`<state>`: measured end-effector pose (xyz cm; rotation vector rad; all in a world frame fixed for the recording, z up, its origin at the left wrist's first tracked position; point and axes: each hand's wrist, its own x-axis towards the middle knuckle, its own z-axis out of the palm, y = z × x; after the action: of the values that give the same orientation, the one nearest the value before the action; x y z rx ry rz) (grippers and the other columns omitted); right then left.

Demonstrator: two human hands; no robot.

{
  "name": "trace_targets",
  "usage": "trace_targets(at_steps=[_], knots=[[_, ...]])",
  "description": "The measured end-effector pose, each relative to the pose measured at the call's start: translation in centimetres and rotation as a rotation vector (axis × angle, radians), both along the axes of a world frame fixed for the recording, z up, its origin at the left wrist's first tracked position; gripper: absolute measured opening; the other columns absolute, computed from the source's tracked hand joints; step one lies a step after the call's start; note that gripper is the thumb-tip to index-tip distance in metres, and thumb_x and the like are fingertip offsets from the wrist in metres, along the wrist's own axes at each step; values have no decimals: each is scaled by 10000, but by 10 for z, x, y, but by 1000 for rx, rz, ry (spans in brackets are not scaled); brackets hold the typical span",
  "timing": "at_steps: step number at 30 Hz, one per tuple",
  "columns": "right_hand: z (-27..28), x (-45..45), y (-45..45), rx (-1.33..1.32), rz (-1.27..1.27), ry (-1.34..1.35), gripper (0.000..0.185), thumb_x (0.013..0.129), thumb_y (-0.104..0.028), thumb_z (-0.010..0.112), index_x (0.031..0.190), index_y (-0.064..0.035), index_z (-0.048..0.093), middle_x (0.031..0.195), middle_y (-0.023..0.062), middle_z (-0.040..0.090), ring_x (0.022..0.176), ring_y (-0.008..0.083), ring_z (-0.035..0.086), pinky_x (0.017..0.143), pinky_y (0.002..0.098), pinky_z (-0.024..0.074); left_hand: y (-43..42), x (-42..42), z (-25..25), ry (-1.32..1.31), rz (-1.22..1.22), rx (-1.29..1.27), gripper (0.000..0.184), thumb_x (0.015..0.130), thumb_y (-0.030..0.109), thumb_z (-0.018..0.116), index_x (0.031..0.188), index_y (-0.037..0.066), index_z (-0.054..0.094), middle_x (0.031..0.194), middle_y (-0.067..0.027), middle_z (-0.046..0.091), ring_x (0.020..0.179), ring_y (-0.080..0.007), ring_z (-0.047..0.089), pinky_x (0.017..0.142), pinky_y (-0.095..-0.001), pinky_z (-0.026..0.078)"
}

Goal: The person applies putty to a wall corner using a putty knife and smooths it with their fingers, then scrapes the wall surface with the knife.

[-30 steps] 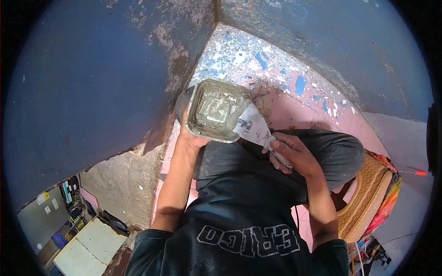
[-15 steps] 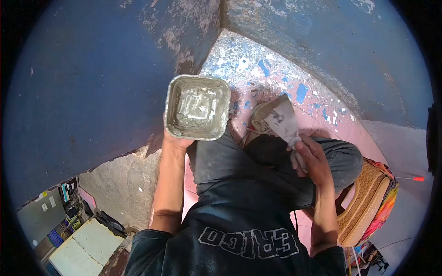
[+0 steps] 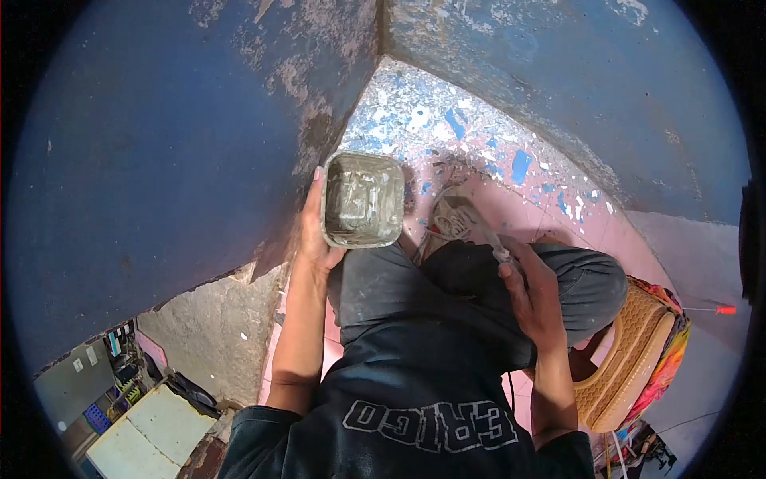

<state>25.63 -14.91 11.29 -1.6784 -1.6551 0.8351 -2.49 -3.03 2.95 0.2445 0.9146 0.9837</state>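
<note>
My left hand [image 3: 313,227] grips a square tub [image 3: 363,243] from its left side and underneath, above my left knee. The tub is tilted so its inside faces me, and greyish putty smears coat its walls and bottom. In my right hand [image 3: 536,294], over my right leg, is a putty knife [image 3: 487,233]. Its blade shows almost edge-on and points up and left, apart from the tub. My fingers are wrapped round the knife's handle, which they mostly hide. Just beyond the blade is a laced shoe [image 3: 452,220].
Two blue walls with peeling paint [image 3: 159,160] meet in a corner ahead. Paint flakes [image 3: 521,166] litter the pink tiled floor. A tan woven-pattern plastic chair [image 3: 626,363] stands close at my right, with colourful cloth [image 3: 666,347] over it. A whitish box-like surface [image 3: 148,435] is at lower left.
The tub has shifted right and slightly down, and turned a little. My right hand has rotated the putty knife from its broad face to nearly edge-on and drawn it slightly lower.
</note>
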Motion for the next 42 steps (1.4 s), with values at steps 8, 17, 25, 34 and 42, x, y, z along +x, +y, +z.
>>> trace_targets(at_steps=[8, 17, 25, 34, 42], knots=[[-1, -1, -6, -187, 48, 219, 244, 1021, -128, 498, 1224, -5, 556, 873, 124, 624, 712, 231, 573, 668, 318, 467, 3, 5, 14, 95, -51, 13, 532, 1031, 485, 418, 1274, 39, 578, 1203, -117, 645, 1064, -224, 638, 919, -398, 528], [2, -12, -2, -238, 62, 195, 207, 1023, -105, 495, 1200, -3, 527, 875, 135, 624, 695, 208, 581, 656, 321, 472, 4, 7, 26, 155, -70, 95, 601, 1009, 522, 448, 1297, 7, 561, 1235, -160, 622, 1078, -242, 637, 929, -391, 525], [11, -18, 9, -4, 353, -167, 296, 899, -38, 621, 1191, -73, 586, 935, 126, 622, 791, 340, 611, 683, 425, 499, 1, 9, 37, 236, -189, 159, 717, 1011, 587, 363, 1332, -32, 529, 1254, -177, 612, 1107, -230, 634, 973, -368, 500], [8, -19, 21, 38, 409, -431, 403, 832, -68, 674, 1218, -161, 606, 875, 93, 544, 831, 291, 585, 690, 405, 495, -2, 4, 35, 250, -211, 135, 667, 1009, 553, 413, 1295, -32, 561, 1208, -182, 638, 1058, -232, 656, 919, -364, 537], [2, -14, 27, 69, 381, -503, 476, 799, -71, 678, 1253, -184, 597, 921, 105, 550, 905, 314, 577, 753, 417, 496, -5, 3, 25, 234, -177, 99, 644, 1007, 534, 442, 1280, -35, 570, 1198, -185, 645, 1038, -238, 670, 892, -368, 553]])
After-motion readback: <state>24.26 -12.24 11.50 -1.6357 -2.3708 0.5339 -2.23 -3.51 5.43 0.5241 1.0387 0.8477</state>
